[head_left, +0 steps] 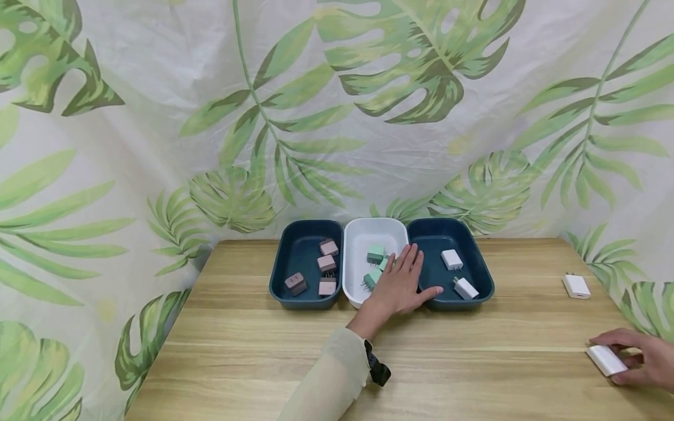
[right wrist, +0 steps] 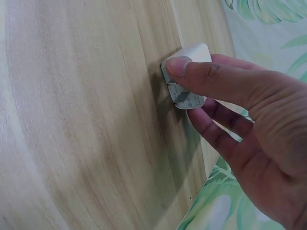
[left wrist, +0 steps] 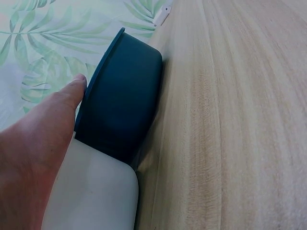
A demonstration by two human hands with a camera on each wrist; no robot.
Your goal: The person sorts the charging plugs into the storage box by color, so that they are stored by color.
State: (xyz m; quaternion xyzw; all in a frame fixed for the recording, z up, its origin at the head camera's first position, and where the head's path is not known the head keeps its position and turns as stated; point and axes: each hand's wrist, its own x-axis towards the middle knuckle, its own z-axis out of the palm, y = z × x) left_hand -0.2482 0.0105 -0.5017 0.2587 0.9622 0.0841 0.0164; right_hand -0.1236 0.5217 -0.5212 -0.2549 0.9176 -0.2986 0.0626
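My left hand (head_left: 398, 286) lies with straight, spread fingers over the white tray (head_left: 360, 234) and the near edge of the right dark blue tray (head_left: 433, 240). Its thumb extends over the blue tray's rim in the left wrist view. Green plug chargers (head_left: 376, 253) sit in the white tray, some hidden by my fingers. Two white plug chargers (head_left: 451, 259) lie in the right blue tray. At the table's right side my right hand (head_left: 645, 355) pinches another white charger (right wrist: 194, 99) between thumb and fingers, close over the wood.
The left dark blue tray (head_left: 286, 245) holds several pinkish-brown chargers (head_left: 326, 264). Another white charger (head_left: 577, 286) rests near the table's right edge, beyond my right hand. Leaf-printed cloth (head_left: 316, 146) hangs behind the wooden table (head_left: 237, 351). All three trays stand side by side against it.
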